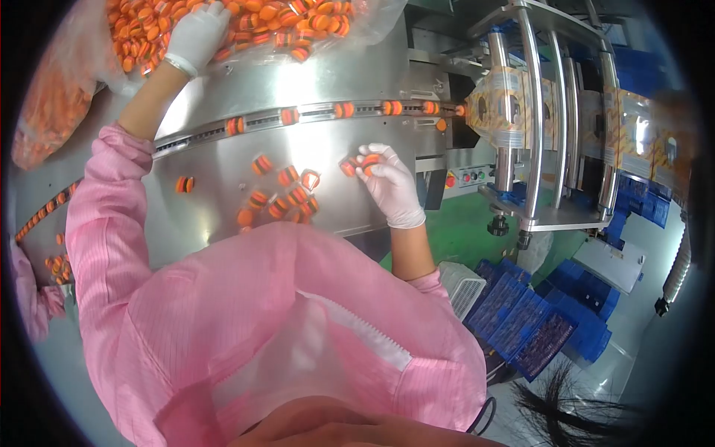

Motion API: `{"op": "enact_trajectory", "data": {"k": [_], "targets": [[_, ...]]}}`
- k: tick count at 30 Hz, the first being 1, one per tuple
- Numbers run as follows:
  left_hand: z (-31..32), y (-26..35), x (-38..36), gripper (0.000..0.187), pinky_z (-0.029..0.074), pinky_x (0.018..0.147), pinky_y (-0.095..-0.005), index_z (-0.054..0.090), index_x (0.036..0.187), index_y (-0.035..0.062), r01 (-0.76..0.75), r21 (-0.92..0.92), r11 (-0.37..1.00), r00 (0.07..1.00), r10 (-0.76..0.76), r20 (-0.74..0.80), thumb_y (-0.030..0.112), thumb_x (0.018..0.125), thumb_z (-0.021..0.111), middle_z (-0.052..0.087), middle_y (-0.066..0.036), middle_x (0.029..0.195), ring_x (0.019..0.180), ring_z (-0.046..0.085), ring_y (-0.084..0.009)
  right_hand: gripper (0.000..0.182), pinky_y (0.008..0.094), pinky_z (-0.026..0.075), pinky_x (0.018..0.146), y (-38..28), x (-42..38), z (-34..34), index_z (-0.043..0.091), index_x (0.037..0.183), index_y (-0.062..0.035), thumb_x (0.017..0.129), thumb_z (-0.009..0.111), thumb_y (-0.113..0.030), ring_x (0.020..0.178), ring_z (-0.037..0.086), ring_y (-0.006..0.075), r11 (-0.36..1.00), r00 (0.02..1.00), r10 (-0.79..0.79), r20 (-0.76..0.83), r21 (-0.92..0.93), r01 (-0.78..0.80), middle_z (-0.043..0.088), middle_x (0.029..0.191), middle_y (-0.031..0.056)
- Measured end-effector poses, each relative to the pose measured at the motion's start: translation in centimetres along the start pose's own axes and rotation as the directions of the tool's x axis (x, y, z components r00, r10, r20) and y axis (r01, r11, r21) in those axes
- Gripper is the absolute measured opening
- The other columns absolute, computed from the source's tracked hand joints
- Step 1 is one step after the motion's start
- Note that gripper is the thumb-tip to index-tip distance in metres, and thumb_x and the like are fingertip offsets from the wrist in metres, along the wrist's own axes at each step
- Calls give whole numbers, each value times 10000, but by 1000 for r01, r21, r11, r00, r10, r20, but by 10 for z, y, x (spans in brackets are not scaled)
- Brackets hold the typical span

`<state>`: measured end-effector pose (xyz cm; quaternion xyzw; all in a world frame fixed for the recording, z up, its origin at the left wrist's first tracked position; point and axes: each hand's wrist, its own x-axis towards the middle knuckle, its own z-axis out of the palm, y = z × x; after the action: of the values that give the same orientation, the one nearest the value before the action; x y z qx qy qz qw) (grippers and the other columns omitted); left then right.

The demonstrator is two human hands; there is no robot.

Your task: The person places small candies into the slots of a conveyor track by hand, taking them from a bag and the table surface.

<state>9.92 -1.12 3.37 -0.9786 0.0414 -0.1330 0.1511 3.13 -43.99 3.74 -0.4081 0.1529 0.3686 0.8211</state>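
My left hand (197, 37), in a white glove, reaches over a heap of orange, burger-shaped candies (313, 21) in a clear plastic bag. Its fingers are bent together at the heap; what they hold, if anything, is hidden. My right hand (391, 186), also gloved, is raised above the steel table (197, 223), thumb and fingers closed on a burger-shaped candy (370, 161). Another candy (348, 167) shows just left of those fingertips. Between my hands and my body, several loose candies (277, 207) lie scattered on the steel.
A narrow conveyor track (261, 119) crosses the table, carrying spaced candies towards a wrapping machine (532, 112) with printed film on the right. A second bag (56, 112) of candies stands at left. Blue crates (521, 320) are stacked at lower right. Another person's pink sleeve (33, 290) shows at far left.
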Motion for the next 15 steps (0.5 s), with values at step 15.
{"op": "enact_trajectory", "data": {"k": [15], "targets": [[-54, 39, -47, 59, 490, 658, -266, 478, 936, 30, 159, -970, 182, 869, -492, 50, 86, 951, 470, 606, -78, 872, 740, 582, -136, 451, 304, 455, 940, -2, 5, 61, 446, 1261, -21, 840, 606, 0, 1067, 565, 205, 905, 982, -139, 125, -387, 177, 555, 1112, 97]]}}
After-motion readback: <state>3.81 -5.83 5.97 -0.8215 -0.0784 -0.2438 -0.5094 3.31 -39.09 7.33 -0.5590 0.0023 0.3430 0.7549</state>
